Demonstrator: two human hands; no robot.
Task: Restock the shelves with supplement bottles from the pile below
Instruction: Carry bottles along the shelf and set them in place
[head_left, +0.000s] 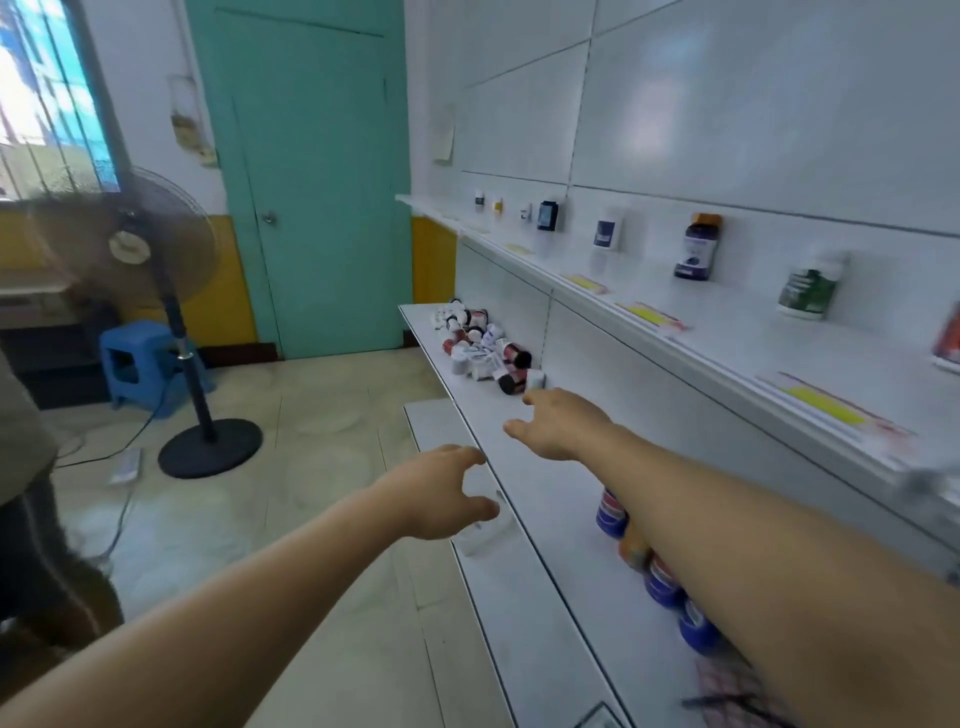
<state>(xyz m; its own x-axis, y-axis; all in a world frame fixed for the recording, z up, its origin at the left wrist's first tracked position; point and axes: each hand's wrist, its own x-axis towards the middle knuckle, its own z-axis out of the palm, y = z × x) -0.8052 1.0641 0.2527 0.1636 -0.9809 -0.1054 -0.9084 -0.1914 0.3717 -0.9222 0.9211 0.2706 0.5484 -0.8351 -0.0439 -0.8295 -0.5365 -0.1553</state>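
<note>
A pile of small supplement bottles (480, 345) lies on the far end of the lower white shelf (561, 499). My right hand (558, 423) is stretched out over that shelf, a short way in front of the pile, fingers spread and holding nothing. My left hand (441, 491) hovers at the shelf's front edge, fingers loosely spread and empty. The upper shelf (701, 332) carries single bottles spaced apart: a purple one (697, 248), a green one (809, 286), a white and blue one (607, 230). Under my right forearm, a row of blue-capped bottles (660, 577) stands on the lower shelf.
A standing fan (156, 249) is on the tiled floor at left, with a blue plastic stool (137, 364) behind it and a cable and power strip (124, 465) beside its base. A teal door (317, 171) is shut ahead. A person's leg (36, 519) shows at the left edge.
</note>
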